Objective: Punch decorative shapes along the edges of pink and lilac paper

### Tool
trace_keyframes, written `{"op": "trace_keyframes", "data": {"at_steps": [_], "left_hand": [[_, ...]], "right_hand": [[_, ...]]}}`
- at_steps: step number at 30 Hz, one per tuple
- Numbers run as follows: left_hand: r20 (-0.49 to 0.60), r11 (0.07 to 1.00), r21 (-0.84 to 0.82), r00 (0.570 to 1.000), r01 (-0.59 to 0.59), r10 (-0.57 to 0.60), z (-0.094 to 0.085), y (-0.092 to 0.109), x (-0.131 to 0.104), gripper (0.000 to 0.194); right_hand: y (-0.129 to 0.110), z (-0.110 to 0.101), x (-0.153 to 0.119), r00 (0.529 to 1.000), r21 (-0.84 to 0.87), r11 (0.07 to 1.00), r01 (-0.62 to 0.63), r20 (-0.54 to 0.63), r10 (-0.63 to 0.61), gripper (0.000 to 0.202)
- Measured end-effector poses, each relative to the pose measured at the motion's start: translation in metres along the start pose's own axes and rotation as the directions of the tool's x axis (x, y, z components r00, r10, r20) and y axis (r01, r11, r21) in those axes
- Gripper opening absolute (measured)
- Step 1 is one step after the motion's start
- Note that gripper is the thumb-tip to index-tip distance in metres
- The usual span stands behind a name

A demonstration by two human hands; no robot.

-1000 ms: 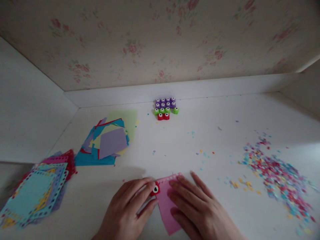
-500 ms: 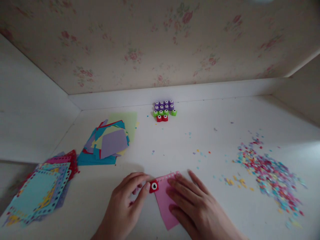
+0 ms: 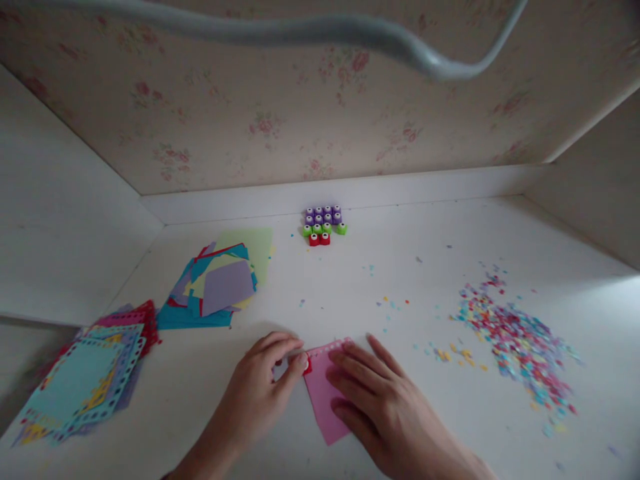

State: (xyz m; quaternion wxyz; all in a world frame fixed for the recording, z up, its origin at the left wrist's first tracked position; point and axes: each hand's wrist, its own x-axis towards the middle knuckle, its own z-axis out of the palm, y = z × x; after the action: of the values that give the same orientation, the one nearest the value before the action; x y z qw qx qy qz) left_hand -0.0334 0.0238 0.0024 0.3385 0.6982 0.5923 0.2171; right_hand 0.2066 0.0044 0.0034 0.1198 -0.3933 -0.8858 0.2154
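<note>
A sheet of pink paper (image 3: 320, 400) lies on the white table, with a row of punched holes along its far edge. At its far left corner sits a small red craft punch (image 3: 307, 365), partly covered by my thumb. My left hand (image 3: 270, 373) is closed on this punch, the thumb over its top. Across the right part of the paper my right hand (image 3: 373, 393) lies flat with fingers stretched out, pressing on the sheet. The right edge of the paper is hidden under that hand.
Purple, green and red punches (image 3: 323, 220) stand grouped near the wall. Plain coloured paper (image 3: 227, 287) is stacked at left, beside sheets with punched edges (image 3: 75, 380). Confetti bits (image 3: 515, 347) are heaped at right. A pale cable (image 3: 350, 30) crosses the top of the view.
My left thumb has moved onto the top of the red punch, covering most of its white button. The view has tilted slightly, and a pale cable now shows at the top.
</note>
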Motion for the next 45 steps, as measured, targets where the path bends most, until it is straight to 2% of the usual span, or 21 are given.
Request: {"op": "trace_keyframes", "data": {"at_steps": [5, 11, 21, 24, 31, 35, 38, 42, 45], "left_hand": [[0.063, 1.0, -0.016, 0.998, 0.021, -0.02, -0.005, 0.006, 0.004, 0.028], [0.103, 1.0, 0.01, 0.995, -0.006, 0.005, -0.007, 0.011, 0.007, 0.026], [0.117, 0.999, -0.029, 0.993, -0.014, 0.017, -0.014, 0.018, 0.003, 0.027], [0.105, 0.999, -0.036, 0.994, -0.026, 0.029, -0.017, 0.014, -0.003, 0.027], [0.048, 0.999, -0.01, 0.998, -0.03, 0.031, -0.016, -0.008, -0.021, 0.027], [-0.089, 0.99, 0.075, 0.988, -0.121, 0.128, -0.013, -0.015, -0.03, 0.024], [-0.151, 0.966, 0.163, 0.963, -0.199, 0.223, -0.01, -0.018, -0.034, 0.026], [-0.088, 0.936, 0.241, 0.955, -0.255, 0.283, -0.005, -0.023, -0.033, 0.041], [-0.041, 0.914, 0.293, 0.951, -0.282, 0.307, -0.001, -0.022, -0.029, 0.04]], "right_hand": [[-0.003, -0.002, 0.0, 0.999, 0.059, 0.998, -0.035, -0.005, 0.035, 0.031], [-0.004, -0.004, -0.001, 0.997, 0.135, 0.989, -0.064, -0.022, 0.068, 0.03], [-0.005, -0.001, -0.006, 0.995, 0.136, 0.99, -0.04, -0.089, 0.053, 0.03], [-0.005, -0.001, -0.007, 0.992, 0.136, 0.99, -0.026, -0.122, 0.043, 0.029], [-0.005, -0.002, -0.007, 0.98, 0.116, 0.993, 0.009, -0.2, 0.014, 0.03], [-0.001, 0.0, -0.003, 0.928, 0.164, 0.985, 0.058, -0.371, 0.008, 0.023], [0.004, 0.005, 0.001, 0.87, 0.261, 0.965, 0.001, -0.476, 0.128, 0.023], [0.0, 0.015, 0.004, 0.809, 0.32, 0.936, -0.147, -0.506, 0.3, 0.028], [-0.019, 0.023, 0.006, 0.818, 0.212, 0.953, -0.217, -0.492, 0.296, 0.022]]}}
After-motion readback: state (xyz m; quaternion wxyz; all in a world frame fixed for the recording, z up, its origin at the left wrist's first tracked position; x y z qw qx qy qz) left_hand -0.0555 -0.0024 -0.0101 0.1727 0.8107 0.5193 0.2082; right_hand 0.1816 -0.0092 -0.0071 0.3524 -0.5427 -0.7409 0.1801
